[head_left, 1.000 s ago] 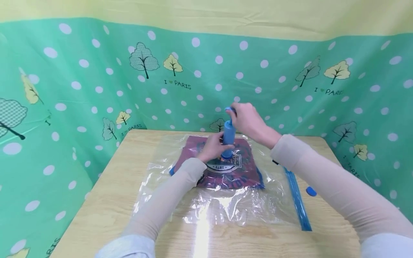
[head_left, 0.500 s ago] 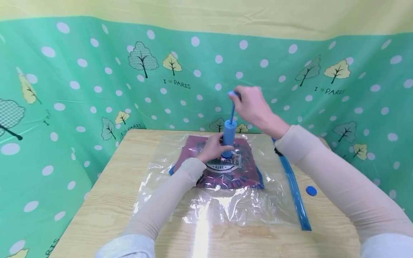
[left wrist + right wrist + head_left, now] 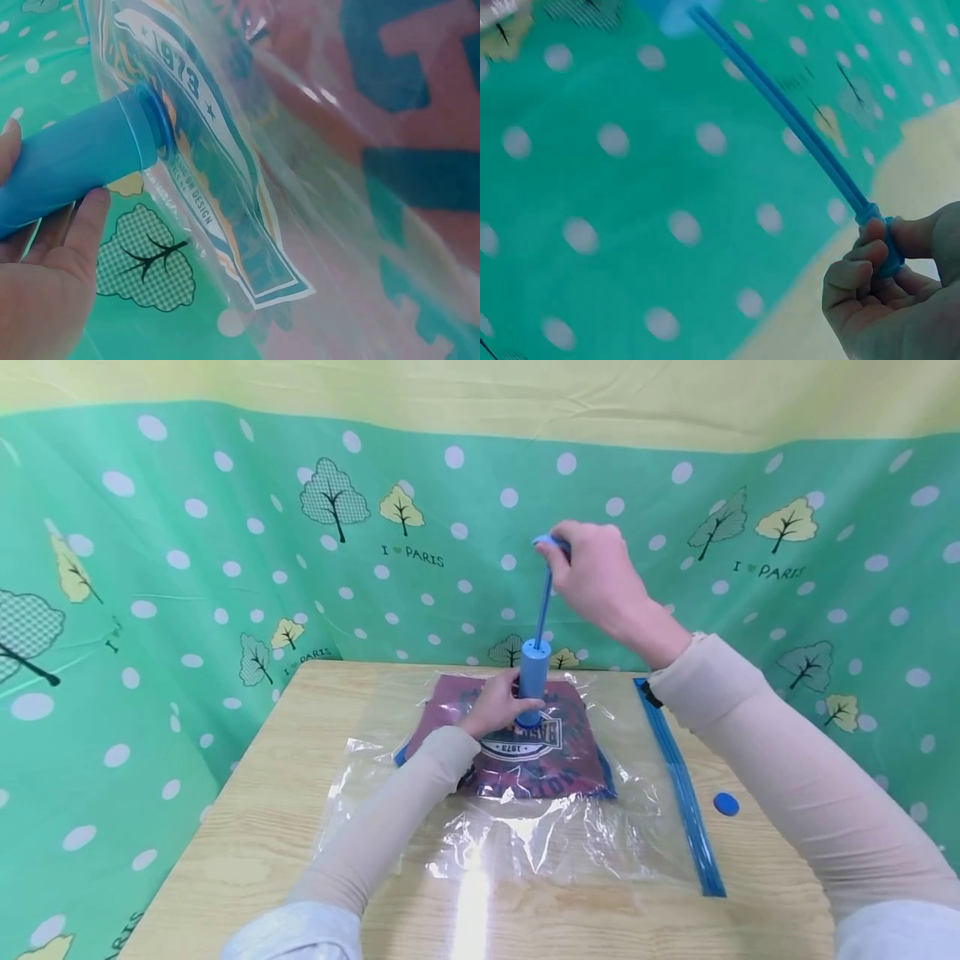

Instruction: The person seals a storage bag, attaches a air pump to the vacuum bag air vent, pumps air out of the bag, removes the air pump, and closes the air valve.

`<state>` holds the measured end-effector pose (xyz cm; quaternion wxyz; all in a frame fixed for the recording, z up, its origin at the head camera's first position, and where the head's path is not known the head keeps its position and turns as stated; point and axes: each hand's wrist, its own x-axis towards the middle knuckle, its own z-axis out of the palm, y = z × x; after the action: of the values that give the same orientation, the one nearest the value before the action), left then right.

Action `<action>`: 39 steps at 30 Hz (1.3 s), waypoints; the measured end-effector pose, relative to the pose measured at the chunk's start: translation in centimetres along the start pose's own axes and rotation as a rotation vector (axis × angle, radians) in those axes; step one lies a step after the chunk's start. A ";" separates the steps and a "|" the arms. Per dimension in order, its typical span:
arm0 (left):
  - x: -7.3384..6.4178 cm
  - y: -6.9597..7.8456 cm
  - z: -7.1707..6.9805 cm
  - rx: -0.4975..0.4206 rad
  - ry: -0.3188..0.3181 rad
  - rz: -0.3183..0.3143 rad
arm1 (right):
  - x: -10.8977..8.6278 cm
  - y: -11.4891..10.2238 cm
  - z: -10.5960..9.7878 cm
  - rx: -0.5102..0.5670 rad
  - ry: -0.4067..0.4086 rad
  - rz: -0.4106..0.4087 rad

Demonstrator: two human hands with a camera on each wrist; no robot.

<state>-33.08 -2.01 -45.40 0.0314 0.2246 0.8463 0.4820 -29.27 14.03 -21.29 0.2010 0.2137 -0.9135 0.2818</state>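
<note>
A blue hand pump [image 3: 533,681] stands nearly upright on a clear plastic storage bag [image 3: 420,839]. My left hand [image 3: 497,702] grips the pump's barrel low down, thumb and fingers round it; the left wrist view shows the barrel's end [image 3: 154,124] against the bag's film. High above, my right hand [image 3: 596,572] holds the pump handle [image 3: 551,541], its fingers curled round the grip in the right wrist view. A long stretch of the pump rod [image 3: 780,109] is out of the barrel. Folded dark red printed clothing [image 3: 517,777] lies inside the bag.
The bag's blue zip edge [image 3: 686,802] runs along its right side. Right of it, a round blue cap [image 3: 726,803] lies on the wooden table [image 3: 247,802]. A green dotted curtain [image 3: 420,602] hangs behind and beside the table.
My right hand has risen with the handle, drawing the rod far out of the barrel. The left hand and the barrel have stayed in place.
</note>
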 end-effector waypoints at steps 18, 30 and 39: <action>0.3 -0.4 0.1 0.035 -0.008 -0.007 | -3.0 4.0 6.6 -0.020 -0.180 0.013; -0.1 -0.6 0.0 -0.015 0.011 -0.016 | 0.0 -1.0 -1.3 0.049 0.122 -0.043; 0.4 -0.5 0.1 0.016 0.003 -0.005 | -0.3 0.3 -0.2 0.037 0.119 -0.051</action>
<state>-33.56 -1.99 -45.78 0.0295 0.2220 0.8509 0.4753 -29.12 14.47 -21.47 0.2581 0.2236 -0.8888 0.3057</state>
